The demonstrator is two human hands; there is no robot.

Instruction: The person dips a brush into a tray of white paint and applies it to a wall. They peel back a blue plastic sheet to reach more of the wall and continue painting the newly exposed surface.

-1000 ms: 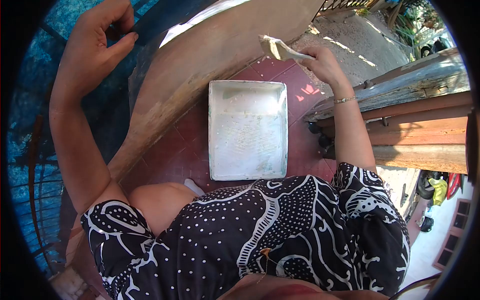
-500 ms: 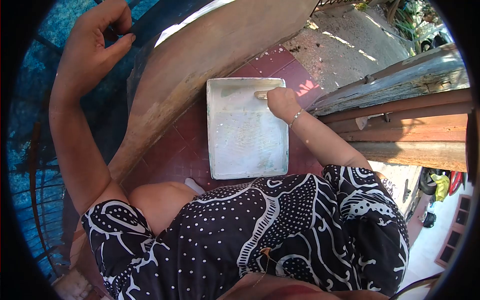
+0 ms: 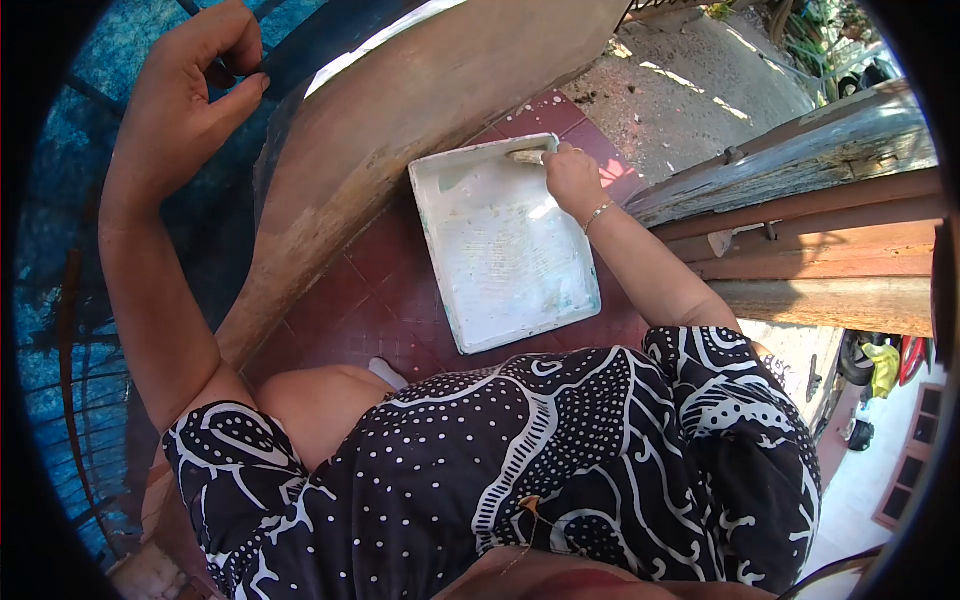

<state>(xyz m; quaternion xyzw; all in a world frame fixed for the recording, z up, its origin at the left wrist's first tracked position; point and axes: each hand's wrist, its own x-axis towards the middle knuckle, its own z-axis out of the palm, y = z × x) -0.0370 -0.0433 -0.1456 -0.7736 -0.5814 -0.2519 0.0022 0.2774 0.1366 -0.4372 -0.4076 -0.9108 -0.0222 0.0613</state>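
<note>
Head view: right hand (image 3: 573,182) clamps a pale flat brush (image 3: 525,157) at the far end of a white rectangular tray (image 3: 500,250) on red tiles (image 3: 370,300), between tan wall (image 3: 400,120) and weathered timber (image 3: 800,150); left hand (image 3: 192,88) curls, grasp unclear.

Top (image 3: 440,470): black fabric, white print. Dots at centre and left, curvy ladder-edged bands, squiggles toward the right. Short loose sleeves (image 3: 720,385), same print. Thin metallic bracelet (image 3: 597,214) on the wrist by the right hand (image 3: 573,183). Fine neck chain, gold-toned pendant (image 3: 529,503).
</note>
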